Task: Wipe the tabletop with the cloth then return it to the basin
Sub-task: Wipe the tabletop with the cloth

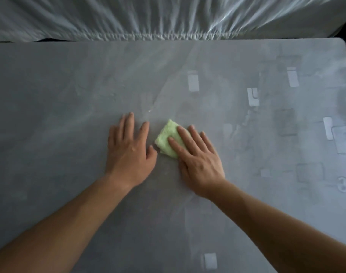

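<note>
Head view, looking down on a grey mottled worktop (69,95) that fills most of the frame. Folded pale green cloth (167,137) lies on the worktop near centre, small and bunched into a rough wedge.

Right hand (197,156) lies flat, palm down, fingers (175,143) extended and slightly spread, pressing on the right and near part of the cloth; far-left corner of the cloth pokes out past the fingertips. Not a pinch or a fist, just a flat press.

Left hand (129,150) rests palm down on the bare worktop just beside the cloth on its left, fingers spread wide, holding nothing. Its thumb tip sits very near the cloth's left edge; cannot tell if it touches.

Both forearms are bare and come in from the bottom corners.

Worktop surface shows lighter streaks and several pale rectangular patches (193,80) on the right half; cannot tell if these are reflections or marks.

Along the far edge of the worktop runs a white, wrinkled fabric cover (168,14), gathered at its hem. Frame is a bit blurred.
</note>
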Available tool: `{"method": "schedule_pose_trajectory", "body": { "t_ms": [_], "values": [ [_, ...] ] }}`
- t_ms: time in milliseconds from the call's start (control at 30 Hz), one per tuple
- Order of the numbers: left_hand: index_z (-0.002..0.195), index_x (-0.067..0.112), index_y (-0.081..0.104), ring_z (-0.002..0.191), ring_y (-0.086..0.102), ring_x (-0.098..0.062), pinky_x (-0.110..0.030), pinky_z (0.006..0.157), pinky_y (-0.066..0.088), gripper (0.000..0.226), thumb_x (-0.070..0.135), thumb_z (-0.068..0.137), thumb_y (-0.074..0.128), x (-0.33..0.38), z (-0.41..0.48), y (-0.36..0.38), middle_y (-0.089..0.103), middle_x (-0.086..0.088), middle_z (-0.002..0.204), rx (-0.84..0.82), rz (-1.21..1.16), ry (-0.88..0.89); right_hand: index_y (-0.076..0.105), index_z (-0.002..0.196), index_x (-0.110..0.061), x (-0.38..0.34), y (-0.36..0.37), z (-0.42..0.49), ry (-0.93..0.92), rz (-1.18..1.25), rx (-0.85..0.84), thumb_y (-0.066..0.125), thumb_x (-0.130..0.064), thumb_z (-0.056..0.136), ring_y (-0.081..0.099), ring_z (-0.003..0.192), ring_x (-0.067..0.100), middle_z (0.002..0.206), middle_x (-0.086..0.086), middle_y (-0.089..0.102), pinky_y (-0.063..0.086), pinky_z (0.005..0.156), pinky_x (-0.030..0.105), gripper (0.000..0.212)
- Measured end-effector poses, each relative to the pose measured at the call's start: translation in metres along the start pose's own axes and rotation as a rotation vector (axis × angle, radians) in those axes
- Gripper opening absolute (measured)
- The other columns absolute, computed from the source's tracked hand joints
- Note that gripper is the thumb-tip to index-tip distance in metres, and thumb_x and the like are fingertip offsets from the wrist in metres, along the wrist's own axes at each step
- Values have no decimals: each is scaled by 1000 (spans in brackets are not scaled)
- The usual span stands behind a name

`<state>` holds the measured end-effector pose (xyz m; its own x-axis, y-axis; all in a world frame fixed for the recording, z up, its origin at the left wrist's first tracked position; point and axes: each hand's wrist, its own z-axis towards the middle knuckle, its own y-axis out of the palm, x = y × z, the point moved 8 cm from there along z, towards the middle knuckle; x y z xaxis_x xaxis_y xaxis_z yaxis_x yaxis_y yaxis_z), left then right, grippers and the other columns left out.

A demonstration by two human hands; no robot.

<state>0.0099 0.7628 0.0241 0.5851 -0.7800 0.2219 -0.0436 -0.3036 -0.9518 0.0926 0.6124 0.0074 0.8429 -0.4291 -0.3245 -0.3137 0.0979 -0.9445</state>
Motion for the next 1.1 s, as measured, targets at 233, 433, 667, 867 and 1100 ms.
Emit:
{"method": "schedule_pose_trajectory", "body": {
  "t_ms": [233,433,667,867,1100],
  "values": [
    [147,22,34,146,14,-37,-53,117,15,74,51,79,43,-4,-15,13,18,-19,159,-36,36,-47,30,154,-36,41,-17,89,326,11,78,43,-27,94,11,153,32,166,1,18,8,124,47,62],
    [145,16,38,144,18,-39,-55,116,19,68,43,83,50,6,-26,9,22,-21,157,-34,24,-73,36,153,-31,14,-11,17,-199,-45,-103,49,-23,95,21,151,34,163,5,27,15,123,50,60],
    [146,21,38,144,18,-41,-55,116,19,72,46,79,42,34,-36,23,20,-22,157,-68,-2,-87,38,152,-30,116,-50,-16,315,24,67,39,-30,94,20,151,35,164,5,26,15,123,48,59],
    [149,22,33,146,13,-41,-56,116,17,71,43,84,49,33,-37,27,14,-21,160,-78,31,-81,40,152,-29,87,-36,-47,-13,-39,-42,45,-28,98,22,151,34,162,4,29,18,123,50,54],
    [152,24,25,148,5,-37,-54,118,10,73,42,83,42,33,-41,30,6,-19,162,-86,44,-55,35,153,-31,58,-22,-48,305,23,84,48,-25,90,16,152,36,165,4,23,14,123,50,65]
  ]
}}
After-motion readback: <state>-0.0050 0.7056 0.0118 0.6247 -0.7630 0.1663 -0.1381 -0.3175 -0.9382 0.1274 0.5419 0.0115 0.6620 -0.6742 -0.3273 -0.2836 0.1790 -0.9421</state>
